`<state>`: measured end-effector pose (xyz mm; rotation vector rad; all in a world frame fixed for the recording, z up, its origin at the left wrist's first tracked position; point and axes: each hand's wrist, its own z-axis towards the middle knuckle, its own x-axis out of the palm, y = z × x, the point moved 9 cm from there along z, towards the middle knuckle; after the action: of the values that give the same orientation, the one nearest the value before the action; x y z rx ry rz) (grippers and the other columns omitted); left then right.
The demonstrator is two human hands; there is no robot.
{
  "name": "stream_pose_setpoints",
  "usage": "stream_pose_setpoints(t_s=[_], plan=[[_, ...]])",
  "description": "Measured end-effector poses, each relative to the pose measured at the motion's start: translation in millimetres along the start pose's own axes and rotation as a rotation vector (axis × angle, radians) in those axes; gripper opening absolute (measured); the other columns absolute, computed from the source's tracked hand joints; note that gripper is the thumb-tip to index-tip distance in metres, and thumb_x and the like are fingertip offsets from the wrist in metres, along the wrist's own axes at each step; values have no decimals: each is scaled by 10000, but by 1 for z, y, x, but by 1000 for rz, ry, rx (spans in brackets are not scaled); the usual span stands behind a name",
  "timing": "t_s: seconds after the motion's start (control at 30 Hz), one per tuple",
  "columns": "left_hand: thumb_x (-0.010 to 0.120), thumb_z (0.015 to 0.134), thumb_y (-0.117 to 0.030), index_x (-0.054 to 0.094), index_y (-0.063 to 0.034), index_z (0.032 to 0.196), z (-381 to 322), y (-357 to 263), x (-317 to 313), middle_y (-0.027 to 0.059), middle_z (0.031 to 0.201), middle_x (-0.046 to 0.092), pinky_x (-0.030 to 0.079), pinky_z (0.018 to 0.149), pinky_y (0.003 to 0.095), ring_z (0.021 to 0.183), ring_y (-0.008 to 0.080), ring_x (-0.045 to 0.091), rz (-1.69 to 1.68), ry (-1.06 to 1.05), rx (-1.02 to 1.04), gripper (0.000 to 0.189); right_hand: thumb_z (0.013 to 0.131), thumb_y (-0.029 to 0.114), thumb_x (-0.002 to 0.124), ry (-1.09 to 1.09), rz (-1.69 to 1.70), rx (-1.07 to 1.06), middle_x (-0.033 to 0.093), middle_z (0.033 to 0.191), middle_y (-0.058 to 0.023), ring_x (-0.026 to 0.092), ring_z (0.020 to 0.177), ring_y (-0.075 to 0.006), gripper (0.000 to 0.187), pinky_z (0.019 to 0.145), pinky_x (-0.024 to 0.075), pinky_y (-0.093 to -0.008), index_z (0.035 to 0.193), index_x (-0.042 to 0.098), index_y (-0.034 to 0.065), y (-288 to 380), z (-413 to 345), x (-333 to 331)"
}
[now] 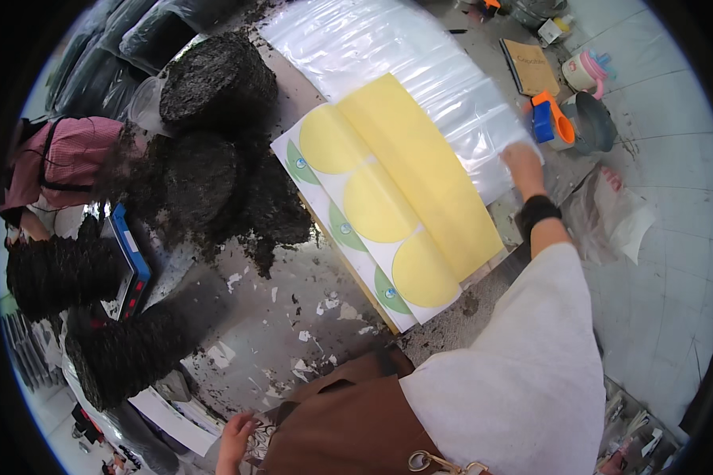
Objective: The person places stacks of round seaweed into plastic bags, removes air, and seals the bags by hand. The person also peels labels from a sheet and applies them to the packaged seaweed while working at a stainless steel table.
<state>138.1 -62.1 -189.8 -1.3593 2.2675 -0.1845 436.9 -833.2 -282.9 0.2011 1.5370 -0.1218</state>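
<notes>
My right hand [523, 169] is at the near right corner of a stack of clear plastic bags [404, 53], fingers curled against its edge. Whether it grips a bag is unclear. A dark band circles that wrist. Left of this hand lie label sheets [419, 172], with large yellow circles and green-and-white printed parts. They overlap the bags, and the upper sheet is partly curled over. Low in the view, my left hand [237, 436] is beside my brown apron [344, 421], fingers loosely bent with nothing seen in them.
Round black stacks, apparently dried seaweed [214, 80], stand at the left, with crumbs around. Beside them is a blue scale [132, 261]. A person in a red checked garment [80, 154] works there. An orange-and-blue tape dispenser [552, 122], notebook [529, 66] and pink-lidded cup [585, 71] lie right.
</notes>
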Motion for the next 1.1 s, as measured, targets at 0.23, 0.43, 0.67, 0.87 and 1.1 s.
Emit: stream_pose_setpoints(t_s=[0.23, 0.43, 0.67, 0.87, 1.1], plan=[[609, 711, -52, 522, -12, 1127, -44, -179, -5, 152, 1061, 564, 427, 864, 346, 1007, 278, 545, 518, -381, 700, 426, 711, 200, 653, -679, 349, -686, 550, 745, -74, 539, 742, -258, 149, 633, 431, -352, 724, 586, 67, 253, -3, -329], [753, 675, -283, 441, -25, 1231, -156, -306, 41, 166, 1209, 460, 394, 923, 350, 1111, 281, 478, 211, -447, 1583, 688, 651, 272, 638, -401, 758, -1503, 507, 645, 6, 541, 642, -191, 195, 526, 420, -328, 562, 519, 145, 474, -269, -371], [541, 882, -175, 555, -25, 859, -160, -136, -9, -21, 729, 540, 423, 634, 198, 686, 66, 515, -663, -45, 1086, 153, 769, 286, 627, 101, 835, -1066, 565, 634, -73, 503, 532, -235, 244, 466, 386, -312, 675, 633, 62, 556, -262, -380], [467, 928, -228, 544, -35, 894, -249, 16, -110, 7, 763, 582, 466, 569, 208, 628, 70, 551, -1216, -322, 1102, 210, 776, 232, 649, 414, 1257, -1357, 617, 985, -74, 573, 830, -159, 488, 753, 428, -258, 1168, 454, 14, 656, -371, -397], [488, 919, -254, 552, -37, 938, -288, 188, -128, 20, 758, 597, 461, 520, 200, 593, 70, 556, -1340, -538, 925, 227, 730, 61, 624, 211, 845, -1831, 627, 899, -121, 594, 803, -297, 330, 700, 466, -349, 1057, 582, 84, 772, -541, -387]])
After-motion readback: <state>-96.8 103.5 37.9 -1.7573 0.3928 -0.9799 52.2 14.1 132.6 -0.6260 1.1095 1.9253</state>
